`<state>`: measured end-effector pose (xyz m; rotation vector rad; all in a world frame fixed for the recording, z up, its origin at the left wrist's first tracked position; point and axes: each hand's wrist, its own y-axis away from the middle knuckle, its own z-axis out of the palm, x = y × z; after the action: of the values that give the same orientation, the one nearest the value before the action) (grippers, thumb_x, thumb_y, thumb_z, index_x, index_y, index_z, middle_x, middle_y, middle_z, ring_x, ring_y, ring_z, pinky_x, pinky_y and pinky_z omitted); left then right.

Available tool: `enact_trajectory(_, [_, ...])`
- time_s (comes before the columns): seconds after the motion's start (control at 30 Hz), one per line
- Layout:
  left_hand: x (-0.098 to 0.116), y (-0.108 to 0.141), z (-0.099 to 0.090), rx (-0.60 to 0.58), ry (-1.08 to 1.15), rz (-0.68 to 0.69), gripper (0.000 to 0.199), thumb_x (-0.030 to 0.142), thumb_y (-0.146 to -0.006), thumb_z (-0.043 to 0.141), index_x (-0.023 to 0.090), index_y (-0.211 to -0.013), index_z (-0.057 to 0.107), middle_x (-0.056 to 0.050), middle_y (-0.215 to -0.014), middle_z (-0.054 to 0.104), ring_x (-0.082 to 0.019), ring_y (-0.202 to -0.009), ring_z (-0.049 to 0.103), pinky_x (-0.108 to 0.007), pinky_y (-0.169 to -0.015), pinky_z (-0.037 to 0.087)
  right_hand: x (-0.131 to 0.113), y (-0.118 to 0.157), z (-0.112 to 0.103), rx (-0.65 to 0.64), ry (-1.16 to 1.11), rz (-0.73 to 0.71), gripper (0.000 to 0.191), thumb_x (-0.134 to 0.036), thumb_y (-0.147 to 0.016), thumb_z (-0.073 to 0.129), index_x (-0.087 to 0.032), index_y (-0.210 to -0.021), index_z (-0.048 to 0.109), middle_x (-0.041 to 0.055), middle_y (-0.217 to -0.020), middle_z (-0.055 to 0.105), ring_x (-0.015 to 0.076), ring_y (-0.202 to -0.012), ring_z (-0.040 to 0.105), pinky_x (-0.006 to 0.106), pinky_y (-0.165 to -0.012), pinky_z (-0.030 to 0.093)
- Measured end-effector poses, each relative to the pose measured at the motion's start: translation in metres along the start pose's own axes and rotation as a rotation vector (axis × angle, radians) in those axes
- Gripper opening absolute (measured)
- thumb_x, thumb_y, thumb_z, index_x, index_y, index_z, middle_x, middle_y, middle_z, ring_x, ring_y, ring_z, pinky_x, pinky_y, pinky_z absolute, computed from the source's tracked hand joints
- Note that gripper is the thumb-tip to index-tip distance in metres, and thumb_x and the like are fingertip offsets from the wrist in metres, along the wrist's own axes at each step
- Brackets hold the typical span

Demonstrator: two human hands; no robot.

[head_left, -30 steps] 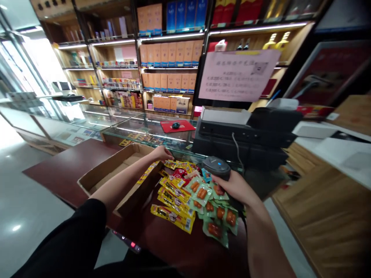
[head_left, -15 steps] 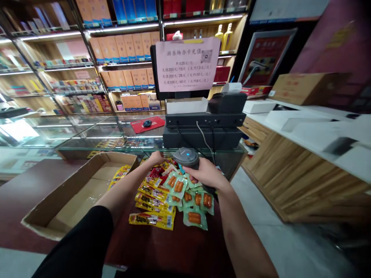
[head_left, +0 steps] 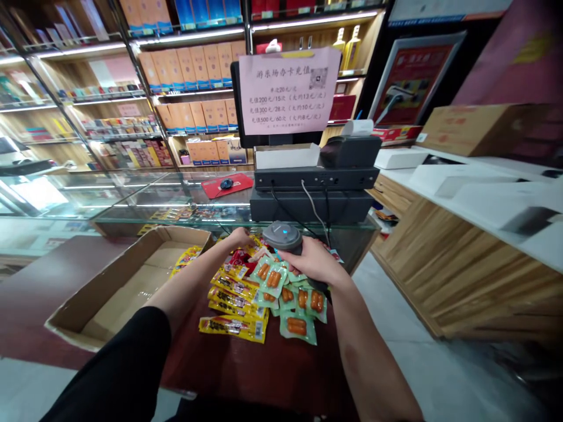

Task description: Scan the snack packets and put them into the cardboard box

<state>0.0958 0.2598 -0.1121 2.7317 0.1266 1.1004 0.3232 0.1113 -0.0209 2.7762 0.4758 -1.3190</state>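
My right hand (head_left: 313, 258) is wrapped round the handle of a grey barcode scanner (head_left: 281, 235), whose head shows a small blue light. Under and in front of it lie green-and-clear packets of small sausages (head_left: 298, 325), loosely heaped. My left hand (head_left: 240, 238) reaches to the far side of the pile, fingers bent and pinched at the edge of a yellow snack packet (head_left: 256, 242); its fingertips are partly hidden. Yellow long snack packets (head_left: 233, 327) lie in an overlapping row on the dark red table (head_left: 259, 375). Red packets (head_left: 238, 258) sit between the hands.
An open cardboard box (head_left: 105, 275) with several yellow packets stands on the left. Behind the pile are a glass counter (head_left: 176, 196), a register base (head_left: 308, 205) with hanging cables, and a screen bearing a pink sign (head_left: 288, 94). A wooden cabinet (head_left: 457, 269) stands at right.
The view has shifted slightly, so the surroundings sit a little to the right. My left hand stays by the far packets with a small move; the scanner remains in my right hand.
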Motion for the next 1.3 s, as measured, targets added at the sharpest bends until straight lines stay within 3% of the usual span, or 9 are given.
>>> enact_trajectory(0.17, [-0.019, 0.035, -0.034, -0.033, 0.41, -0.069, 0.038, 0.011, -0.048, 0.085, 0.016, -0.07, 0.054, 0.002, -0.061, 0.062, -0.016, -0.062, 0.063, -0.028, -0.062, 0.054, -0.005, -0.004, 0.011, 0.003, 0.031, -0.104, 0.038, -0.046, -0.079, 0.063, -0.018, -0.104, 0.07, 0.0088, -0.09, 0.074, 0.0261, -0.083, 0.069, 0.033, -0.07, 0.051])
enact_trajectory(0.23, [-0.029, 0.054, -0.05, -0.043, 0.571, -0.076, 0.041, 0.013, -0.049, 0.086, 0.016, -0.074, 0.053, 0.001, -0.065, 0.065, -0.016, -0.064, 0.065, -0.03, -0.064, 0.055, -0.008, -0.005, 0.019, -0.017, 0.023, -0.114, 0.041, -0.047, -0.078, 0.064, -0.018, -0.106, 0.069, 0.0094, -0.099, 0.073, 0.0269, -0.087, 0.068, 0.034, -0.071, 0.051])
enact_trajectory(0.4, [-0.059, 0.092, -0.082, -0.088, 0.766, -0.051, 0.048, 0.018, -0.047, 0.089, 0.014, -0.079, 0.053, -0.002, -0.076, 0.069, -0.016, -0.07, 0.068, -0.03, -0.066, 0.057, -0.015, -0.007, 0.044, -0.197, 0.004, -0.042, 0.036, -0.043, -0.08, 0.062, -0.018, -0.104, 0.069, 0.0052, -0.068, 0.072, 0.0212, -0.06, 0.067, 0.03, -0.056, 0.049])
enact_trajectory(0.47, [-0.069, 0.101, -0.089, -0.078, 0.803, -0.063, 0.05, 0.018, -0.046, 0.09, 0.014, -0.078, 0.052, -0.003, -0.076, 0.069, -0.016, -0.071, 0.069, -0.029, -0.066, 0.057, -0.017, -0.007, 0.056, -0.231, -0.004, -0.031, 0.038, -0.042, -0.08, 0.062, -0.018, -0.108, 0.067, 0.0045, -0.068, 0.072, 0.0195, -0.055, 0.065, 0.029, -0.056, 0.049])
enact_trajectory(0.63, [-0.083, 0.111, -0.095, -0.063, 0.844, -0.084, 0.053, 0.02, -0.043, 0.091, 0.015, -0.074, 0.049, -0.002, -0.076, 0.069, -0.017, -0.073, 0.07, -0.028, -0.064, 0.057, -0.021, -0.009, 0.077, -0.167, 0.011, -0.168, 0.038, -0.042, -0.077, 0.066, -0.021, -0.109, 0.067, 0.0064, -0.1, 0.073, 0.0248, -0.091, 0.068, 0.033, -0.078, 0.051])
enact_trajectory(0.87, [-0.088, 0.11, -0.097, -0.039, 0.8, -0.049, 0.055, 0.027, -0.039, 0.092, 0.015, -0.072, 0.05, -0.003, -0.074, 0.069, -0.015, -0.068, 0.068, -0.022, -0.056, 0.053, -0.02, -0.011, 0.082, -0.16, 0.021, -0.128, 0.035, -0.041, -0.078, 0.064, -0.018, -0.105, 0.068, 0.0074, -0.082, 0.073, 0.0261, -0.085, 0.069, 0.033, -0.07, 0.052])
enact_trajectory(1.07, [-0.089, 0.11, -0.098, -0.054, 0.777, -0.036, 0.052, 0.027, -0.042, 0.091, 0.015, -0.072, 0.051, -0.003, -0.075, 0.069, -0.014, -0.067, 0.067, -0.02, -0.054, 0.051, -0.013, -0.014, 0.085, -0.164, 0.009, -0.15, 0.041, -0.043, -0.079, 0.062, -0.018, -0.112, 0.067, 0.0092, -0.106, 0.072, 0.0274, -0.099, 0.066, 0.036, -0.081, 0.052])
enact_trajectory(1.3, [-0.09, 0.107, -0.096, -0.05, 0.795, -0.04, 0.046, 0.018, -0.047, 0.088, 0.015, -0.07, 0.049, -0.001, -0.07, 0.067, -0.013, -0.065, 0.066, -0.022, -0.056, 0.052, -0.014, -0.014, 0.085, -0.165, 0.02, -0.147, 0.042, -0.039, -0.079, 0.062, -0.018, -0.115, 0.066, 0.0091, -0.11, 0.071, 0.0276, -0.104, 0.065, 0.038, -0.087, 0.05])
